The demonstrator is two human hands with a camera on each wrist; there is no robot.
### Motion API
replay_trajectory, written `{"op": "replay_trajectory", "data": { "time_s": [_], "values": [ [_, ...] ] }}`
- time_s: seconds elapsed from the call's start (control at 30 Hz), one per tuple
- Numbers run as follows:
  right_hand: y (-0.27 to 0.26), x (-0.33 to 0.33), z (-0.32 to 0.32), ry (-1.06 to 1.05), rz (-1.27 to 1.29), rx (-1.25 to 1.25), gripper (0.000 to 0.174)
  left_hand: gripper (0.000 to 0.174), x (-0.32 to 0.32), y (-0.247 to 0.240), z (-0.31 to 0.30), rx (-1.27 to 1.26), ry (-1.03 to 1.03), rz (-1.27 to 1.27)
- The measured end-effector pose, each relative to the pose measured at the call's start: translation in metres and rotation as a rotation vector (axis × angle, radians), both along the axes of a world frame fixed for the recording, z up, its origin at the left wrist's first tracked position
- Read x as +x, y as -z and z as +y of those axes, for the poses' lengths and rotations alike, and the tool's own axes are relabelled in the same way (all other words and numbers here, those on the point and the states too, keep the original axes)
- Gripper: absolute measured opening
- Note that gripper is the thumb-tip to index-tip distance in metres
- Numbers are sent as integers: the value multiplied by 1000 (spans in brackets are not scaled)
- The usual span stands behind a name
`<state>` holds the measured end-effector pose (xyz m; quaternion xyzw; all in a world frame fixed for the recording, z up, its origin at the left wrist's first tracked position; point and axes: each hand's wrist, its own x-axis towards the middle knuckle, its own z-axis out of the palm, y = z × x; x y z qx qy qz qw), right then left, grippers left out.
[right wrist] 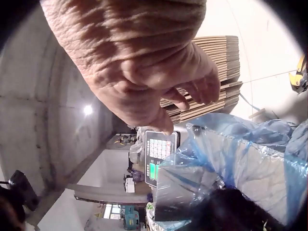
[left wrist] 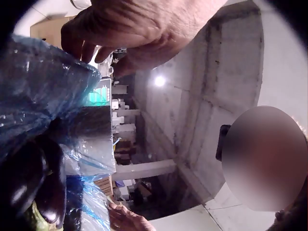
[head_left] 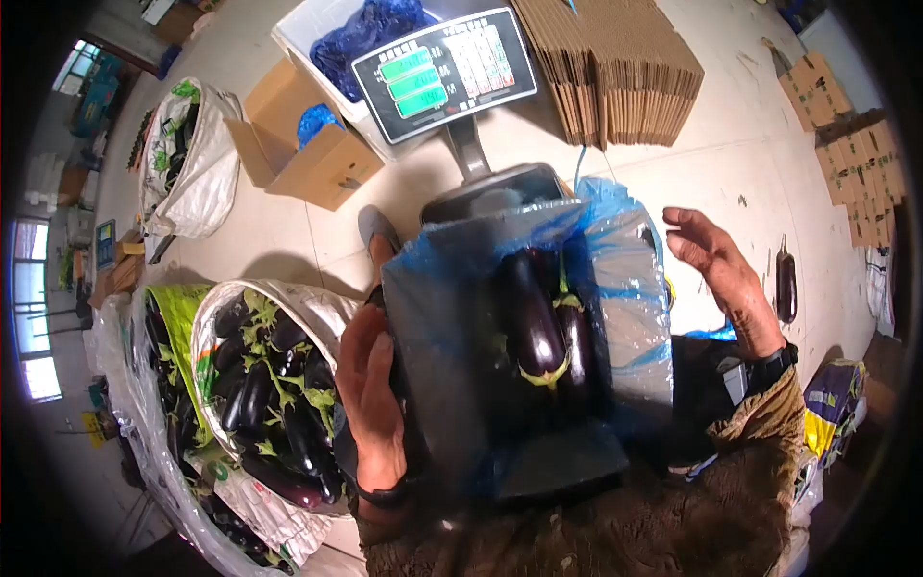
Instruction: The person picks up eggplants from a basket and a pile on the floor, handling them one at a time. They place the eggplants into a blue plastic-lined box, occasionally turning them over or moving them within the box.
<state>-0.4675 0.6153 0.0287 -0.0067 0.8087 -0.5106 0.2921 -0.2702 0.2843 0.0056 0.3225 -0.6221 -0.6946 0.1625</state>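
A box [head_left: 635, 356] lined with thin blue plastic film [head_left: 615, 216] stands in front of the person, with glossy dark eggplants [head_left: 534, 317] inside. The left hand [head_left: 373, 404] is beside the box's left side, fingers loosely bent and holding nothing; in its wrist view the left hand [left wrist: 139, 29] hangs over the film's edge. Out to the right of the box, the right hand [head_left: 726, 274] is raised with fingers spread and holds nothing. The right wrist view shows that right hand [right wrist: 144, 62] above the film-covered rim. Behind the box rises a scale display [head_left: 444, 75] with lit green readouts.
Sacks of eggplants [head_left: 279, 404] stand at the left. An opened carton [head_left: 312, 159] and a white bin [head_left: 298, 34] with blue film are behind. Flattened cardboard [head_left: 625, 77] is stacked at back right. One loose eggplant [head_left: 786, 284] lies on the floor at right.
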Motion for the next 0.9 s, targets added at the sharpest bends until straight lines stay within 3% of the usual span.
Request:
{"op": "replay_trajectory", "data": {
  "time_s": [0.1,0.17,0.27,0.33,0.37,0.43,0.5,0.6,0.7,0.77,0.9],
  "values": [
    [13,-4,7,-37,44,1,64,43,1,9,-3,-18,-22,-84],
    [18,-2,10,-38,59,29,74,48,-2,2,1,-64,66,-97],
    [23,6,8,-50,21,102,83,49,2,7,2,76,170,-137],
    [19,9,3,-77,-53,139,87,51,3,11,6,-23,189,-141],
    [23,11,5,-78,-57,137,87,51,5,17,4,-25,189,-146],
    [36,9,9,-93,-162,226,83,50,5,21,-3,-228,399,-183],
    [42,8,9,-151,-218,179,76,48,3,14,8,-183,345,-145],
    [39,14,1,-183,-134,162,64,57,5,14,7,-420,339,-103],
    [35,13,-1,-175,-149,175,62,62,12,14,7,-347,299,-123],
    [35,14,-2,-165,-133,200,62,63,24,32,0,-600,369,-226],
    [39,11,5,-262,-195,161,63,58,39,21,15,-553,362,-231]
  ]
}}
